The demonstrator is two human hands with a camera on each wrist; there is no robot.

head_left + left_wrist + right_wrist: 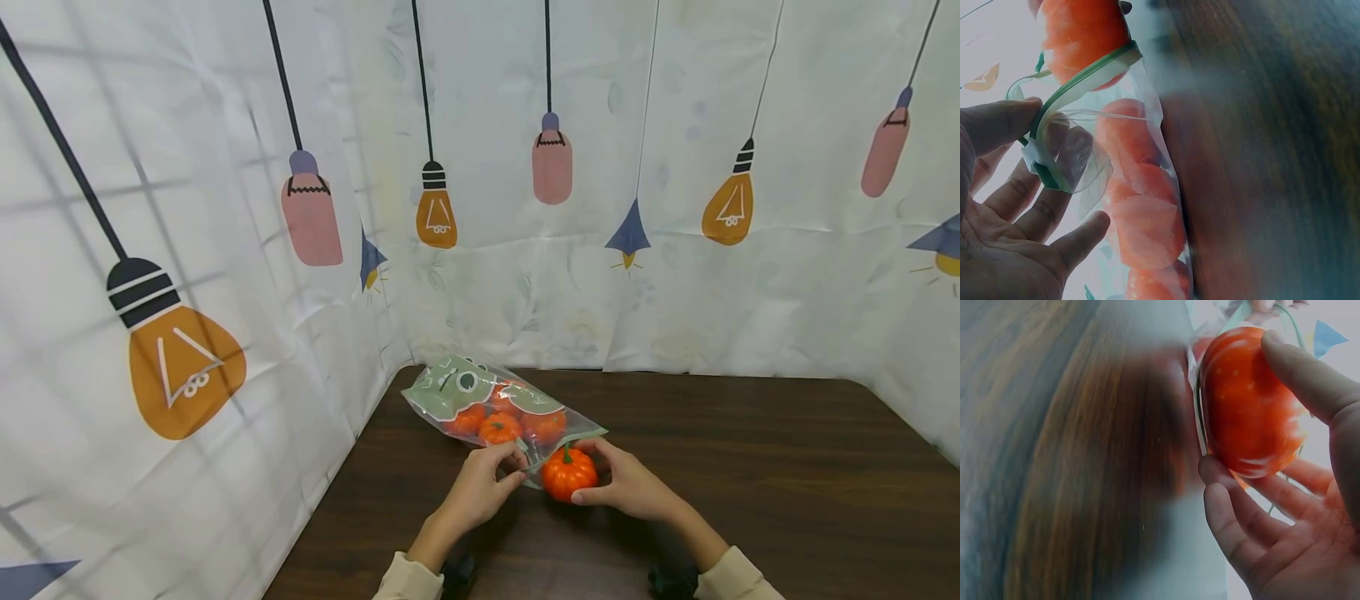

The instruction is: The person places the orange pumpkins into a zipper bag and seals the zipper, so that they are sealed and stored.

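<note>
A clear zip bag (447,390) with a green cartoon-face print lies on the table, its mouth toward me. Several small orange pumpkins (500,428) show through its plastic. My left hand (480,490) pinches the edge of the mouth between thumb and fingers, beside the white slider (1035,154) on the green zip strip. Thumb and fingers of my right hand (637,485) grip another small pumpkin (569,473) with a green stem. In the left wrist view that pumpkin (1085,34) sits at the open mouth, partly behind the strip.
The dark wooden table (750,467) extends to the right of the bag. White cloth (510,292) printed with hanging lamps rises behind the table and on its left side. Small dark objects (671,581) lie partly hidden near my wrists.
</note>
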